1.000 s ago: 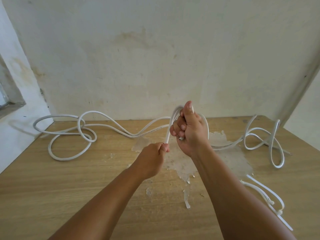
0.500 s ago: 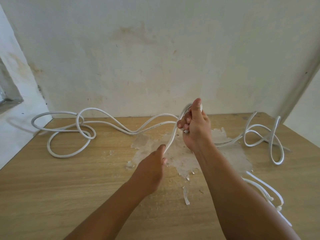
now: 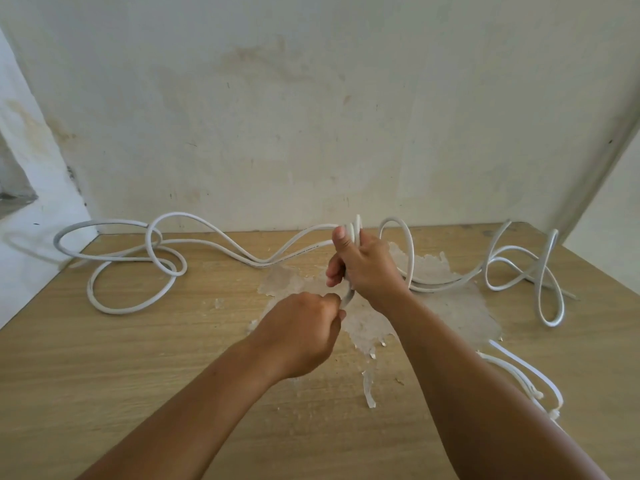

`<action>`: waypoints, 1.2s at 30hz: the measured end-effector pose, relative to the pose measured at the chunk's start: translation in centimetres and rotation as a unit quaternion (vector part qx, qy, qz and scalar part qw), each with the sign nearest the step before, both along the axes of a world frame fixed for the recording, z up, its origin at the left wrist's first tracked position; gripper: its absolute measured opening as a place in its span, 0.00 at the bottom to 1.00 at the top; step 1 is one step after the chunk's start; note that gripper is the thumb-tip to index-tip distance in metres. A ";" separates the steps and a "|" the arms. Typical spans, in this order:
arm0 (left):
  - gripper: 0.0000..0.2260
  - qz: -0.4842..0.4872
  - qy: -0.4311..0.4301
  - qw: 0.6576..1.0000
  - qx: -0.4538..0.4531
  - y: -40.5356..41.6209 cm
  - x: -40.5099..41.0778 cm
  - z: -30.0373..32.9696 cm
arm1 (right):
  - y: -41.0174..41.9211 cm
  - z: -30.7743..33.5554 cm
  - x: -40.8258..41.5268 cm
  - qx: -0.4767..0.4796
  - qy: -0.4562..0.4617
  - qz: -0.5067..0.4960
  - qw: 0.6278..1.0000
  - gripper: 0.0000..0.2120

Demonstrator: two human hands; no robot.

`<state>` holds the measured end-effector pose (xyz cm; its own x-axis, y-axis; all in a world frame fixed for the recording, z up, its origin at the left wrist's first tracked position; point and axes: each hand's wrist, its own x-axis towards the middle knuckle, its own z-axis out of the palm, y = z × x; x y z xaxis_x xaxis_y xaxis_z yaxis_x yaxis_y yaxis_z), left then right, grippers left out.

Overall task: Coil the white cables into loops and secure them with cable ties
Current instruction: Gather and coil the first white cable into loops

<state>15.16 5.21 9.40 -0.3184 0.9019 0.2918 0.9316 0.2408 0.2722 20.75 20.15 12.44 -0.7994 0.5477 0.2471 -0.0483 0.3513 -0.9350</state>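
Item 1, white cable (image 3: 263, 261): one long run trailing across the back of the wooden tabletop (image 3: 104, 358); loose tangled loops at far left near the wall corner, a wavy stretch leading to the centre, further upright loops at far right

Item 2, right hand (image 3: 367, 268): raised above the tabletop centre, fingers curled around several gathered turns of the cable, thumb upright against the top of the bundle; one loop arches up just right of the hand

Item 3, left hand (image 3: 304, 327): just below and in front of the right hand, fingers closed, pinching the cable where it leaves the bottom of the bundle

Item 4, cable ties (image 3: 526, 379): thin white strips lying on the tabletop at near right, beside the right forearm, partly hidden by it

Item 5, worn patch (image 3: 450, 306): pale peeled area of the tabletop surface beneath the hands

Item 6, wall (image 3: 311, 116): stained, off-white, directly behind the tabletop
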 end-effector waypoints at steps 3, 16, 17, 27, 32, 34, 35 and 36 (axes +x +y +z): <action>0.14 -0.035 0.114 0.991 0.055 -0.5 -1.1 0.9 | 0.3 -0.2 -0.2 0.068 -0.064 0.014 0.996 0.27; 0.24 -0.133 0.195 0.943 0.236 -1.8 -7.0 1.8 | -1.8 -1.9 0.8 -0.195 -0.111 0.239 0.945 0.33; 0.27 -0.114 0.149 0.948 0.256 -1.7 -7.0 1.5 | -2.1 -1.6 0.9 -0.213 -0.116 0.260 0.935 0.33; 0.37 -0.122 -0.269 0.921 0.254 0.3 -4.7 2.0 | -2.5 -1.4 1.6 -0.368 -0.027 0.388 0.845 0.39; 0.23 -0.077 -0.368 0.887 0.268 1.0 -2.8 0.7 | -2.2 -1.4 2.3 -0.392 0.018 0.360 0.847 0.39; 0.25 -0.050 -0.372 0.883 0.283 1.3 -2.7 0.9 | -2.3 -1.7 2.4 -0.413 0.030 0.349 0.841 0.38; 0.26 -0.033 -0.383 0.878 0.286 1.5 -2.6 1.1 | -2.2 -1.9 2.4 -0.419 0.038 0.347 0.838 0.37; 0.27 -0.012 -0.400 0.870 0.287 1.7 -2.4 1.4 | -2.2 -2.0 2.4 -0.421 0.045 0.342 0.839 0.35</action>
<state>12.74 6.87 10.75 -0.6091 0.6906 0.3900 0.3915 -0.1659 0.9051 23.12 17.95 10.41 -0.9966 -0.0209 0.0792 -0.0532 -0.5697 -0.8201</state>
